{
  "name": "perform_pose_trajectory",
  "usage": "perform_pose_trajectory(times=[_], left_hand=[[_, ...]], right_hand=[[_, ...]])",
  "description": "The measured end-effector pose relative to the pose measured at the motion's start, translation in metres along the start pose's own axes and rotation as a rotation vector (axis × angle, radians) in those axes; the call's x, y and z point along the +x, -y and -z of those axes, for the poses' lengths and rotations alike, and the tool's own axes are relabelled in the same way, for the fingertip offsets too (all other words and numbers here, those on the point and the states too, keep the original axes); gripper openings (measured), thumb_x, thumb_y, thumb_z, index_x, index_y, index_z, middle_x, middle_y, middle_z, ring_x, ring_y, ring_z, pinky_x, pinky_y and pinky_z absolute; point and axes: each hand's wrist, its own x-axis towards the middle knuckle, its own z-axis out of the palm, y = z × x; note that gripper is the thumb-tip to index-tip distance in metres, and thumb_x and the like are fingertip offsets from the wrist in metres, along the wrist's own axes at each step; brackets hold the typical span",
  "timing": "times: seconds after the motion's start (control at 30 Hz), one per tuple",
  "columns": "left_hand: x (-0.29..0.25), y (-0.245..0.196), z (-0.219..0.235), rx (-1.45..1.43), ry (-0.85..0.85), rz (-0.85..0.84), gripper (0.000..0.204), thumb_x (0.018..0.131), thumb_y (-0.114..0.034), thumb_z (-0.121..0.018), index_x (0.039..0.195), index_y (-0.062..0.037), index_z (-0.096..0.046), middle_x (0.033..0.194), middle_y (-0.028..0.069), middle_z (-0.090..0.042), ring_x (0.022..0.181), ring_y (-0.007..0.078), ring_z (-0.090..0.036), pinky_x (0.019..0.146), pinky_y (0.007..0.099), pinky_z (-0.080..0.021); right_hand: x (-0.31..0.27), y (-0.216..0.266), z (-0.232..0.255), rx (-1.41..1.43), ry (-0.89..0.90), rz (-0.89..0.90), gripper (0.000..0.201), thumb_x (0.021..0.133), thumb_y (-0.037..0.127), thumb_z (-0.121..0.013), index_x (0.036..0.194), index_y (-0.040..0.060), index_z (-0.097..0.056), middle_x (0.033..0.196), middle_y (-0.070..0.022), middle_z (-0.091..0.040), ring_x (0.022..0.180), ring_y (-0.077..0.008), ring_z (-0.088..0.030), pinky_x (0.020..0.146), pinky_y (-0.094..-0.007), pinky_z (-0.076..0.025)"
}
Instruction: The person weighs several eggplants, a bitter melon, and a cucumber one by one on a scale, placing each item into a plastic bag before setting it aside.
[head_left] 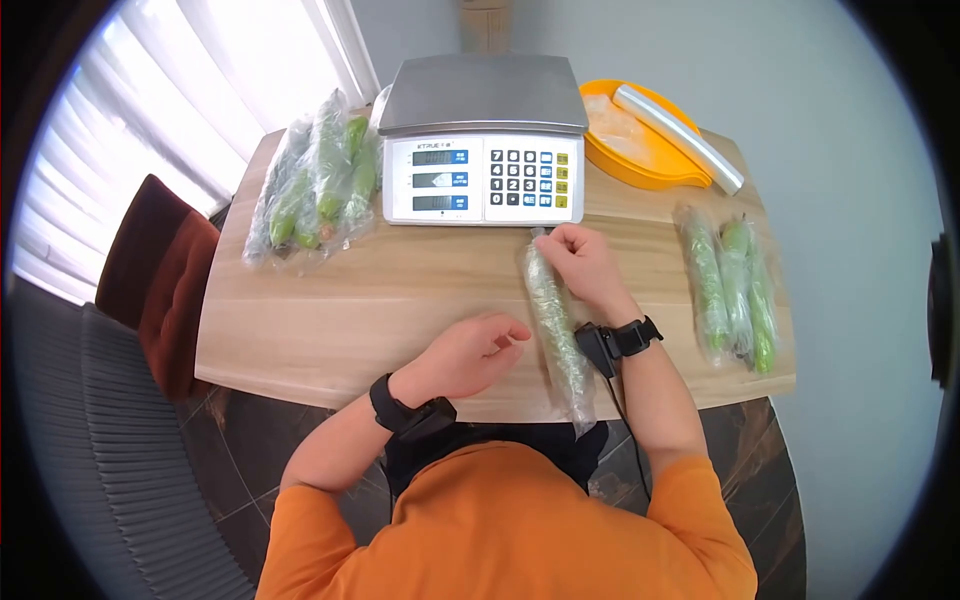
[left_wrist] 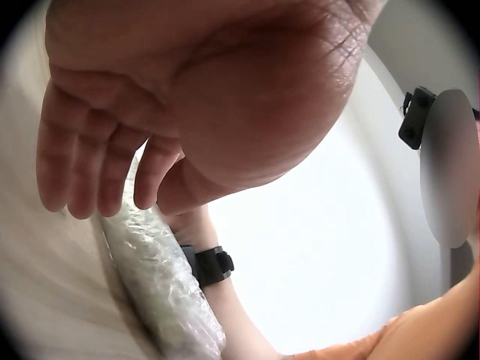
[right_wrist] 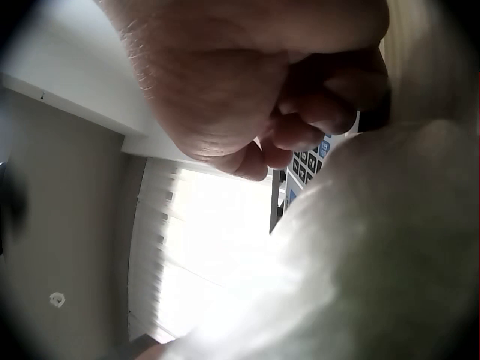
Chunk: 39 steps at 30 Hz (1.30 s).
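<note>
A long green vegetable in clear plastic wrap [head_left: 557, 335] lies lengthwise near the table's front edge, in front of the scale. My right hand [head_left: 583, 262] pinches the wrap at its far end, fingers curled, as the right wrist view also shows the hand [right_wrist: 247, 90] beside the blurred wrapped vegetable [right_wrist: 375, 255]. To the left of it, my left hand [head_left: 470, 352] is held with relaxed, slightly bent fingers and holds nothing. In the left wrist view the left hand [left_wrist: 195, 105] has its fingers loosely extended, with the wrapped vegetable [left_wrist: 161, 277] beyond them.
A scale [head_left: 480, 140] stands at the back centre. Several bagged green vegetables [head_left: 325, 185] lie at the back left, and more wrapped ones [head_left: 735, 290] at the right. A yellow basket [head_left: 690, 182] at the back right holds a roll of film [head_left: 680, 138]. A brown chair [head_left: 165, 290] stands left.
</note>
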Motion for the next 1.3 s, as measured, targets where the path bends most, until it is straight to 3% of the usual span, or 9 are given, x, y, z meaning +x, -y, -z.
perform_pose_trajectory(times=[0.2,0.3,0.33,0.47,0.7,0.8,1.0,1.1,1.3], left_hand=[[0.011,-0.001,-0.002,-0.014,0.181,0.170,0.026,0.092,-0.016,-0.059,0.114,-0.0027,-0.060,0.095,0.0071,-0.065,0.082,0.0101,-0.060,0.070,0.0253,-0.050],[0.013,0.019,-0.003,-0.069,0.149,0.016,0.029,0.091,-0.018,-0.058,0.113,0.0013,-0.060,0.095,0.0103,-0.067,0.081,0.0167,-0.062,0.072,0.0302,-0.051],[0.015,0.026,-0.002,-0.138,0.185,0.053,0.029,0.091,-0.019,-0.058,0.113,0.0007,-0.060,0.095,0.0091,-0.067,0.081,0.0161,-0.061,0.072,0.0298,-0.051],[0.026,0.029,0.014,-0.332,0.315,0.242,0.030,0.093,-0.023,-0.058,0.114,-0.0016,-0.061,0.098,0.0059,-0.066,0.084,0.0139,-0.061,0.072,0.0283,-0.051],[0.044,0.066,0.063,-0.718,0.237,0.330,0.032,0.096,-0.024,-0.055,0.119,-0.0029,-0.056,0.103,0.0089,-0.064,0.083,0.0173,-0.064,0.072,0.0307,-0.054],[0.042,0.085,0.073,-0.954,0.201,0.232,0.028,0.096,-0.020,-0.054,0.118,-0.0022,-0.056,0.104,0.0105,-0.064,0.083,0.0184,-0.064,0.072,0.0322,-0.055],[0.037,0.087,0.065,-0.903,0.147,0.135,0.025,0.095,-0.017,-0.055,0.116,-0.0024,-0.056,0.101,0.0091,-0.063,0.084,0.0164,-0.063,0.074,0.0331,-0.055],[0.037,0.089,0.064,-0.880,0.136,0.135,0.024,0.096,-0.017,-0.055,0.114,-0.0025,-0.057,0.100,0.0078,-0.063,0.083,0.0153,-0.062,0.074,0.0328,-0.055],[0.039,0.091,0.062,-0.870,0.133,0.123,0.022,0.095,-0.017,-0.055,0.112,-0.0022,-0.057,0.098,0.0070,-0.062,0.081,0.0141,-0.062,0.073,0.0324,-0.055]], right_hand=[[-0.006,0.006,0.006,-0.151,0.085,0.051,0.019,0.086,0.022,-0.066,0.081,0.0040,-0.063,0.063,0.0011,-0.057,0.057,-0.0073,-0.049,0.054,-0.0252,-0.040],[-0.028,0.018,0.013,-0.382,0.081,0.129,0.019,0.083,0.025,-0.067,0.085,0.0068,-0.065,0.062,-0.0034,-0.057,0.058,-0.0150,-0.055,0.056,-0.0301,-0.044],[-0.037,0.028,0.019,-0.599,0.135,0.151,0.027,0.082,0.034,-0.066,0.096,0.0109,-0.066,0.075,-0.0077,-0.061,0.070,-0.0234,-0.061,0.063,-0.0342,-0.048],[-0.082,0.042,0.013,-0.932,0.060,0.093,0.062,0.078,0.049,-0.064,0.128,0.0145,-0.051,0.109,-0.0120,-0.057,0.097,-0.0311,-0.059,0.079,-0.0407,-0.049],[-0.109,0.041,0.005,-0.785,-0.002,-0.104,0.065,0.077,0.033,-0.062,0.136,0.0127,-0.041,0.111,-0.0156,-0.058,0.104,-0.0359,-0.057,0.085,-0.0423,-0.048],[-0.113,0.034,0.011,-0.821,-0.091,-0.093,0.061,0.077,0.026,-0.060,0.134,0.0123,-0.043,0.111,-0.0157,-0.058,0.102,-0.0354,-0.058,0.084,-0.0420,-0.049],[-0.124,0.021,0.018,-0.868,-0.106,0.063,0.058,0.076,0.017,-0.061,0.132,0.0127,-0.047,0.110,-0.0161,-0.060,0.099,-0.0331,-0.060,0.084,-0.0399,-0.049],[-0.130,0.039,0.046,-0.664,-0.148,-0.099,0.056,0.076,0.016,-0.063,0.131,0.0126,-0.050,0.107,-0.0156,-0.063,0.095,-0.0288,-0.062,0.082,-0.0356,-0.049],[-0.134,0.057,0.132,-0.677,-0.731,-0.007,0.054,0.080,0.016,-0.065,0.131,0.0119,-0.050,0.102,-0.0133,-0.065,0.084,-0.0200,-0.060,0.077,-0.0306,-0.047]])
